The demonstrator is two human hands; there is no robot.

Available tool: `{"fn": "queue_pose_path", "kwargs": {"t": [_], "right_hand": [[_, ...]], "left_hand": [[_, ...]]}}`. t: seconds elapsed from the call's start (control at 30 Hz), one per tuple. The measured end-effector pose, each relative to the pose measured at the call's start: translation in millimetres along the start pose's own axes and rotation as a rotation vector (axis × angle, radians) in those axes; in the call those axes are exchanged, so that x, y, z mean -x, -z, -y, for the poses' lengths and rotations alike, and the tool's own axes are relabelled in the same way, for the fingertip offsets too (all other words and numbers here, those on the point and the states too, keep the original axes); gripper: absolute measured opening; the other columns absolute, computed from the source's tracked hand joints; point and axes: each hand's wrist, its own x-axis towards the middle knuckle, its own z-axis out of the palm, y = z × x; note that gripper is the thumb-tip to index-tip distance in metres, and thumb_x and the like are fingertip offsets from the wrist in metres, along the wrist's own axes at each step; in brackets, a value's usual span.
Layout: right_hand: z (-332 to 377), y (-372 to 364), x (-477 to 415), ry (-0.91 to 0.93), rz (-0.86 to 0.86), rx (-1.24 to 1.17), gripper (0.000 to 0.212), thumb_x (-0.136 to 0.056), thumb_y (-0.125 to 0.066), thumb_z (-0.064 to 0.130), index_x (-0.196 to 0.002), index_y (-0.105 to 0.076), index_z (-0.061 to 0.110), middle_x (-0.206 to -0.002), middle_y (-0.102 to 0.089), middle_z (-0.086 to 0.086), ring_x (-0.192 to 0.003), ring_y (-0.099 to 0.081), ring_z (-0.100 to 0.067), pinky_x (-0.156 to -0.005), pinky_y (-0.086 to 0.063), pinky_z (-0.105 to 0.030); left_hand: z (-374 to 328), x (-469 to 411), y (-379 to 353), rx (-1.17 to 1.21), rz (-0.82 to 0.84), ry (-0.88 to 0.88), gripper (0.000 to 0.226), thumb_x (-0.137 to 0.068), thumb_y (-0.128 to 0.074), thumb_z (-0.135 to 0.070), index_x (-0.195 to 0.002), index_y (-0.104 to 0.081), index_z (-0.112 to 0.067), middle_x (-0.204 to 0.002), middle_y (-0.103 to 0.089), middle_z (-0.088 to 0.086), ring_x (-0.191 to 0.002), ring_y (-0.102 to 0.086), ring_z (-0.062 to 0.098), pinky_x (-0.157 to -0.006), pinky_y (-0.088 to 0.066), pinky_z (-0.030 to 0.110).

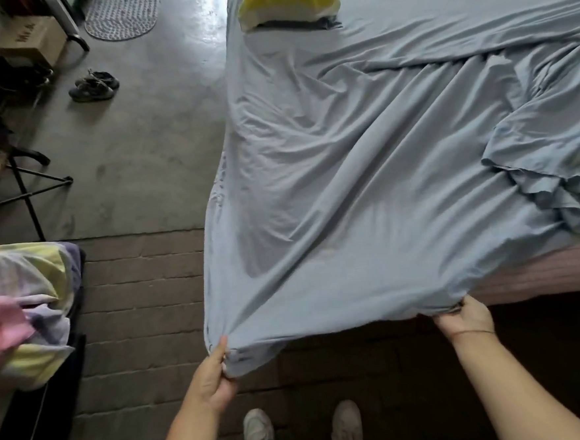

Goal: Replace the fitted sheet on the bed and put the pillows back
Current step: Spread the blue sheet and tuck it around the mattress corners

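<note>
1. Pinching the near corner of the fitted sheet (pixel 364 180) with the left fingers (pixel 222 348), thumb on top, cloth bunched tight in the left hand (pixel 217 372), down at 7 o'clock in the view.
2. Gripping the same near edge with the right fingers (pixel 473 305), curled round a small bunch of cloth, right hand (pixel 467 317) at 5 o'clock, with a thin band (pixel 471 332) round that wrist.
3. Pulled tight between the two hands, with long folds running up the cloth toward 1 o'clock.
4. Spread pale blue over most of the bed, draped down over the bed's side at 9 o'clock, not yet tucked under the near corner.
5. Rumpled and folded back on itself at 3 o'clock, with bare pink mattress (pixel 559 269) showing just below, at 4 o'clock.
6. Up at 12 o'clock, a yellow pillow (pixel 287 0) lying on the sheet, close to the bed's left edge.
7. Down at 6 o'clock, two pale shoes (pixel 259 435) on the person's feet, standing on dark brick floor (pixel 142 281).
8. Over at 8 o'clock, a heap of pink, yellow and lilac bedding (pixel 30 306) on something dark, well apart from the bed.
9. At 9 o'clock, a black metal stand (pixel 29 190) on the grey floor.
10. At 10 o'clock, a pair of dark shoes (pixel 94 85); past them at 11 o'clock, a woven mat (pixel 121 15) and a cardboard box (pixel 32 38) by the wall.
</note>
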Motion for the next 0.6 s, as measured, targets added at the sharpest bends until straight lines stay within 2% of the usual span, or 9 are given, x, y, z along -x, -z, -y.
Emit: {"fn": "queue_pose_path", "kwargs": {"t": [0.07,0.1,0.13,0.23,0.27,0.37,0.47,0.53,0.6], "right_hand": [[-1.9,-5.7,4.9,0.021,-0.029,0.038,0.065,-0.072,-0.070,0.051,-0.132,-0.056,0.028,-0.122,-0.067,-0.005,-0.106,-0.063,-0.030,-0.088,-0.049,-0.046],[-2.2,-8.0,6.0,0.045,-0.023,0.088,0.072,-0.070,-0.064,0.066,-0.131,-0.056,0.028,-0.123,-0.067,-0.004,-0.109,-0.063,-0.029,-0.093,-0.048,-0.046],[-2.3,-11.6,7.3,0.041,0.001,0.135,0.076,-0.067,-0.064,0.067,-0.130,-0.057,0.025,-0.121,-0.068,-0.004,-0.109,-0.064,-0.028,-0.095,-0.048,-0.047],[-1.3,-12.8,7.9,0.006,0.078,0.326,0.042,-0.080,-0.068,0.032,-0.117,-0.062,0.015,-0.103,-0.074,-0.005,-0.090,-0.072,-0.021,-0.073,-0.060,-0.043],[0.8,-11.2,4.9,0.016,0.075,0.376,0.033,-0.082,-0.067,0.022,-0.113,-0.063,0.014,-0.098,-0.075,-0.004,-0.085,-0.072,-0.019,-0.066,-0.060,-0.039],[5.6,-10.7,-0.6,0.062,0.083,0.415,0.036,-0.078,-0.065,0.011,-0.114,-0.061,0.014,-0.097,-0.074,0.000,-0.085,-0.072,-0.014,-0.064,-0.058,-0.028],[8.8,-8.8,-3.8,0.064,0.097,0.379,0.032,-0.086,-0.056,-0.004,-0.113,-0.061,0.013,-0.106,-0.070,0.002,-0.088,-0.071,-0.013,-0.068,-0.059,-0.027],[10.9,-8.8,-8.3,0.057,0.072,0.355,0.034,-0.087,-0.051,-0.008,-0.111,-0.062,0.014,-0.102,-0.072,0.001,-0.086,-0.072,-0.016,-0.068,-0.060,-0.030],[11.2,-16.3,-7.8,0.051,0.044,0.332,0.032,-0.089,-0.044,-0.010,-0.102,-0.061,0.014,-0.084,-0.075,0.001,-0.074,-0.072,-0.013,-0.061,-0.060,-0.028]], "left_hand": [[2.7,0.4,-6.0,0.043,0.000,-0.029,0.034,-0.101,-0.042,-0.030,-0.119,-0.062,-0.009,-0.093,-0.074,0.016,-0.078,-0.073,0.030,-0.066,-0.056,0.058],[2.5,1.6,-7.4,0.041,0.015,-0.014,0.039,-0.098,-0.047,-0.038,-0.126,-0.056,-0.012,-0.103,-0.073,0.018,-0.086,-0.072,0.034,-0.074,-0.050,0.066],[1.1,4.4,-8.6,0.007,0.040,0.018,0.047,-0.092,-0.055,-0.043,-0.128,-0.055,-0.013,-0.112,-0.070,0.019,-0.094,-0.070,0.035,-0.078,-0.048,0.068],[-2.2,10.6,-6.7,-0.220,0.062,0.110,0.076,-0.060,-0.090,-0.031,-0.123,-0.060,-0.002,-0.115,-0.068,0.022,-0.094,-0.071,0.035,-0.073,-0.059,0.053],[-2.9,10.5,-4.4,-0.267,0.062,0.126,0.079,-0.056,-0.091,-0.025,-0.124,-0.059,-0.001,-0.115,-0.068,0.023,-0.093,-0.070,0.036,-0.072,-0.059,0.052],[-5.2,11.4,-0.4,-0.152,0.035,0.088,0.069,-0.070,-0.077,-0.020,-0.133,-0.054,-0.003,-0.121,-0.064,0.023,-0.102,-0.067,0.036,-0.083,-0.055,0.056],[-4.3,9.9,-6.1,0.088,0.128,0.018,0.085,-0.038,-0.097,-0.009,-0.117,-0.067,0.001,-0.117,-0.065,0.022,-0.090,-0.071,0.034,-0.063,-0.059,0.053],[-0.9,9.3,-20.6,0.143,0.103,0.001,0.081,-0.053,-0.091,-0.008,-0.127,-0.061,-0.002,-0.116,-0.067,0.020,-0.086,-0.072,0.033,-0.058,-0.059,0.051],[4.0,6.7,-40.3,0.127,0.019,-0.021,0.053,-0.087,-0.068,-0.014,-0.136,-0.052,-0.009,-0.120,-0.064,0.017,-0.089,-0.070,0.031,-0.057,-0.059,0.051]]}}
